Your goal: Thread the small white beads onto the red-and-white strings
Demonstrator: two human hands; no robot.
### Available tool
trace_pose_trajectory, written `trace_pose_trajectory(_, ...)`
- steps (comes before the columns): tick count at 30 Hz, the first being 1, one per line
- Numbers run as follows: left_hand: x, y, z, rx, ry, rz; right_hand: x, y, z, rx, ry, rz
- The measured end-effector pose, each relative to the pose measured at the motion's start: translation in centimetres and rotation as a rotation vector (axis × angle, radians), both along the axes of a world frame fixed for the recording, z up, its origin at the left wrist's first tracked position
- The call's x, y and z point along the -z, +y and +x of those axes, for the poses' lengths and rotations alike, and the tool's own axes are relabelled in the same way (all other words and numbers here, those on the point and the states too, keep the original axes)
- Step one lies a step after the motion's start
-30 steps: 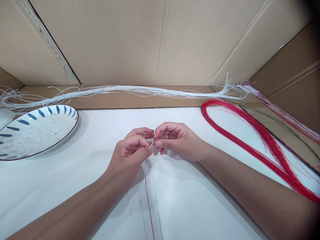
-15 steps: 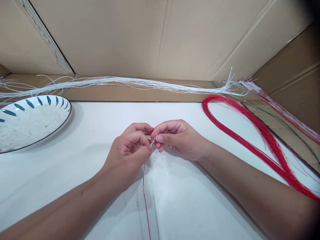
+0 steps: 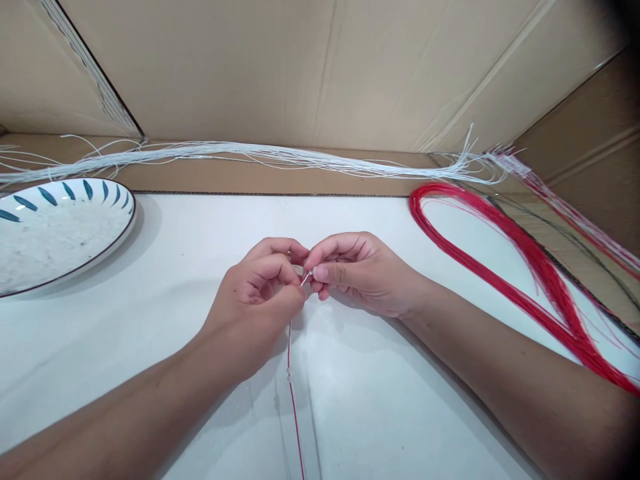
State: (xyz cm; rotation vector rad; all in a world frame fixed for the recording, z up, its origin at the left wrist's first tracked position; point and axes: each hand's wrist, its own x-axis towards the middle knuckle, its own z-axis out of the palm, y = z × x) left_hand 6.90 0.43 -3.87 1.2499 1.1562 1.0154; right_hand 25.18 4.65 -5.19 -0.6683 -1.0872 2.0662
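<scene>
My left hand (image 3: 267,287) and my right hand (image 3: 357,273) meet fingertip to fingertip over the white tabletop. Between them runs a short white cord (image 3: 305,277), pinched at its lower end by my left thumb and fingers. My right thumb and forefinger pinch its upper end, where a tiny pale piece, perhaps a bead, partly shows. From under my left hand a thin red cord (image 3: 297,420) hangs down toward the bottom edge. A small clear bead (image 3: 289,375) sits on that red cord. How the two cords join is hidden by my fingers.
At the left stands an oval plate (image 3: 113,241) with blue leaf marks, holding many small clear pieces. A bundle of white cords (image 3: 260,152) lies along the cardboard at the back. Looped red cords (image 3: 465,263) lie at the right, beside red-and-white strands (image 3: 575,207).
The view has shifted slightly, so the plate and cords sit a little higher. Both hands keep nearly the same pinch, with only small finger movement around the white cord.
</scene>
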Motion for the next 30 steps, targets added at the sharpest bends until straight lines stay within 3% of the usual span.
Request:
trace_pose_trajectory(20,-0.03,-0.06,0.08,-0.001,-0.041,-0.002,-0.15,-0.22,-0.14,0.045,-0.076,0.044)
trace_pose_trajectory(30,-0.25,-0.37,0.00,-0.009,0.098,0.135,-0.01,-0.29,-0.05,0.053,-0.075,0.095)
